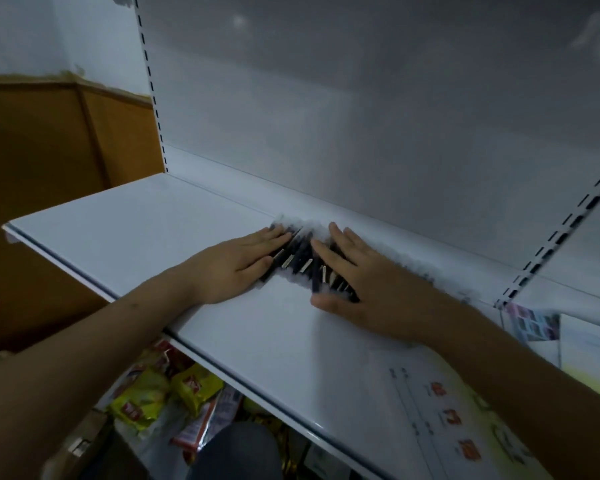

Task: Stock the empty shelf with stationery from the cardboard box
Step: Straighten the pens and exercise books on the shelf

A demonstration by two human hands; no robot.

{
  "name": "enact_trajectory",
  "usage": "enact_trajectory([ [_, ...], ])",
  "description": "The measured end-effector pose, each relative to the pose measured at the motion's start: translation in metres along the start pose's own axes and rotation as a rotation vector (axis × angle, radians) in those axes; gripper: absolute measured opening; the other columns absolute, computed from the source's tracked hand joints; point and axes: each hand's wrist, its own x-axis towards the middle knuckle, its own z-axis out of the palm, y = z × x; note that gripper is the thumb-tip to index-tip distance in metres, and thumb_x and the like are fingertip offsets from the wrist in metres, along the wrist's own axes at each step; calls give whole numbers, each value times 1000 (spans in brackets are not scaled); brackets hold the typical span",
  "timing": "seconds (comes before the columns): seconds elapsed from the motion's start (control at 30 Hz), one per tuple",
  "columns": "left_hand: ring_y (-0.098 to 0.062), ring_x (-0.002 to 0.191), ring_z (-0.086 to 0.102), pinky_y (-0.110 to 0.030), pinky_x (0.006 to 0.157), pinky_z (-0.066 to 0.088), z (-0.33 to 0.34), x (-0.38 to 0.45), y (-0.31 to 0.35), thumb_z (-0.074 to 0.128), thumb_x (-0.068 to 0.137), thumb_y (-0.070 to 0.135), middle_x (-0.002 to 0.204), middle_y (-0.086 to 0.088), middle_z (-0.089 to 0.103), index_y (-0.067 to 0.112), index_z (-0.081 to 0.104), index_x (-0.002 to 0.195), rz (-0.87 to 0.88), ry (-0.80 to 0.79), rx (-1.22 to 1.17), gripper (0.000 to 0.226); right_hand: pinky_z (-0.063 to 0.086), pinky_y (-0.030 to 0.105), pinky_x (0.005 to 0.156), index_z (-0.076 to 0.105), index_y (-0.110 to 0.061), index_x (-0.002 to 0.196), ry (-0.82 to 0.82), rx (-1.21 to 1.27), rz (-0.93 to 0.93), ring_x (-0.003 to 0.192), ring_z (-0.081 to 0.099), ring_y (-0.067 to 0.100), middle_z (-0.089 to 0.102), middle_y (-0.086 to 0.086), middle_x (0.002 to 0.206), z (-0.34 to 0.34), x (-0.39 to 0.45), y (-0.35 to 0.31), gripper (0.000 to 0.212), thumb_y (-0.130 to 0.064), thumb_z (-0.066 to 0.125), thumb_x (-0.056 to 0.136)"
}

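Head view, single frame. Item one: white metal shelf (160, 230), its back edge meeting the grey back panel (395, 116), its front edge running from upper left to lower right. Item two: a loose row of dark pens (300, 256) with pale clips, lying flat on the shelf close against the back panel, angled and partly overlapping; their count cannot be told through the blur. Item three: your left hand (238, 263), palm down on the shelf, grip apart with fingers straight, fingertips resting on the left end of the pens. Item four: your right hand (364, 282), also palm down, grip apart with fingers spread and straight, covering the right side of the pens, thumb lying on the shelf in front of them. Both forearms reach in from the bottom of the frame. Item five: a printed sheet (454, 417) with orange marks, lying on the shelf under your right forearm. Item six: printed cards or booklets (534, 325) further right, beyond the slotted upright (548, 237). Item seven: yellow snack packets (160, 393) and red-and-white packs (201, 427) below the shelf's front edge. Item eight: brown wall panelling (49, 161) at left. The cardboard box cannot be made out with certainty.
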Motion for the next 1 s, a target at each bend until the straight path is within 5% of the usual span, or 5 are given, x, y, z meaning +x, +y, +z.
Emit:
enact_trajectory([
  [0.33, 8, 147, 1, -26, 124, 7, 2, -2, 1, 23, 101, 53, 163, 18, 7, 39, 16, 155, 25, 2, 23, 56, 46, 50, 101, 50, 6, 136, 130, -126, 256, 119, 56, 45, 51, 37, 131, 41, 23, -23, 88, -64, 17, 93],
  [0.5, 10, 146, 0, -25, 123, 6, 1, -4, 6, 25, 103, 49, 162, 19, 8, 38, 18, 155, 11, 15, 13, 53, 11, 42, 121, 3, 1, 153, -4, -228, 386, 149, 9, 36, 8, 27, 159, 34, 36, -38, 91, -66, -2, 92],
  [0.63, 5, 148, 3, -28, 123, 10, -7, -13, 17, 24, 100, 60, 164, 15, 8, 32, 15, 157, 99, 73, -14, 64, 3, 41, 122, 6, -1, 154, 130, -169, 307, 149, 6, 33, 8, 23, 160, 43, 26, -30, 120, -75, -30, 67],
  [0.87, 11, 145, 2, -21, 121, 10, -7, -30, 25, 38, 97, 64, 161, 25, 10, 43, 18, 154, 104, -54, 36, 64, -8, 24, 118, 12, -15, 156, 144, -8, 72, 151, 3, 18, -1, 8, 162, 35, 9, -17, 77, -62, 2, 95],
  [1.0, 16, 143, 6, -14, 119, 10, -2, -25, 18, 43, 99, 54, 157, 30, 16, 47, 26, 151, 45, -31, -49, 54, 19, 28, 115, 29, -7, 151, -48, 104, 141, 146, 24, 23, 22, 9, 160, 5, 13, -22, 52, -32, 37, 106],
])
